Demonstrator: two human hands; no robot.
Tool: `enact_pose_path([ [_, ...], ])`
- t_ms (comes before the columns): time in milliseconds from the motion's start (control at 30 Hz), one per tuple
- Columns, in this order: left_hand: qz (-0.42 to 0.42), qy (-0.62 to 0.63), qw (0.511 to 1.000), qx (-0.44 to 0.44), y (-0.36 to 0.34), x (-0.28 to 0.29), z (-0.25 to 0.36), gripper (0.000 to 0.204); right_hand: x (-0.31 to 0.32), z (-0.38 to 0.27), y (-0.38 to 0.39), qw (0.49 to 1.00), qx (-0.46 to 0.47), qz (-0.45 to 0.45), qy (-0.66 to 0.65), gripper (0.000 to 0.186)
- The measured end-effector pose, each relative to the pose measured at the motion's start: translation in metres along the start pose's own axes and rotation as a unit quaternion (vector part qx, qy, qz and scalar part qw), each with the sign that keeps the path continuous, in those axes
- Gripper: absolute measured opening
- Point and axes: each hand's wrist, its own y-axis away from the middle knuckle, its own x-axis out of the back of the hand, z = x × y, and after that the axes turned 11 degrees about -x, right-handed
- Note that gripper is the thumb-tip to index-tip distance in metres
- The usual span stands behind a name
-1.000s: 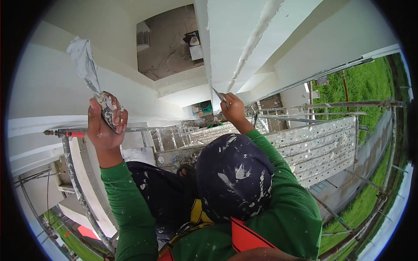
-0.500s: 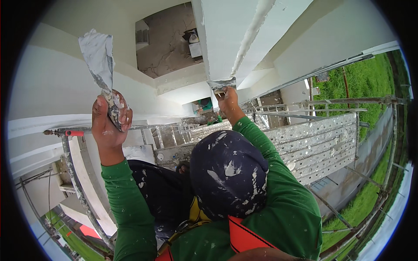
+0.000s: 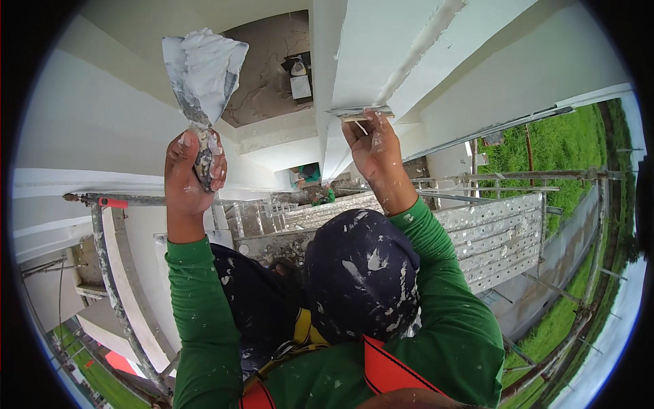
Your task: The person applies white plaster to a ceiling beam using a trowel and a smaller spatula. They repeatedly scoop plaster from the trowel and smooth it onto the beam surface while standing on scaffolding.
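My left hand is closed round the spattered handle of a putty knife, held upright on the left. White putty lies heaped on its blade. Ahead and to the right, my right hand grips a wide flat scraper, fingers along its back. The scraper's edge is at a white wall face, at the lower end of a long putty streak; whether it touches is unclear. White specks cover both hands and my green sleeves.
My paint-spotted knee is bent below my hands. A perforated scaffold platform extends right, with scaffold pipes on both sides. Through a wall opening a lower floor shows, with a white box. Grass lies far right.
My left hand moved right and turned the putty knife, so its putty-loaded face now shows. My right hand and scraper moved slightly up and right along the wall, with the wrist turned.
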Motion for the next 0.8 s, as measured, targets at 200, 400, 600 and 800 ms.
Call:
enact_pose_path([
  [200,-0.009,-0.005,0.998,0.065,0.002,-0.028,-0.007,0.037,-0.062,-0.035,0.107,0.988,0.116,-0.069,0.069,0.013],
  [400,-0.078,0.035,0.996,0.033,0.008,-0.082,-0.021,0.034,-0.115,-0.058,0.132,0.835,0.433,-0.197,0.277,0.025],
  [600,-0.037,0.069,0.997,-0.011,0.007,-0.1,0.002,0.036,-0.079,-0.067,0.099,0.497,0.311,-0.136,0.799,0.025],
  [800,0.041,0.095,0.994,-0.046,-0.007,-0.061,0.0,0.036,-0.011,-0.061,0.087,0.527,0.455,0.075,0.714,0.026],
])
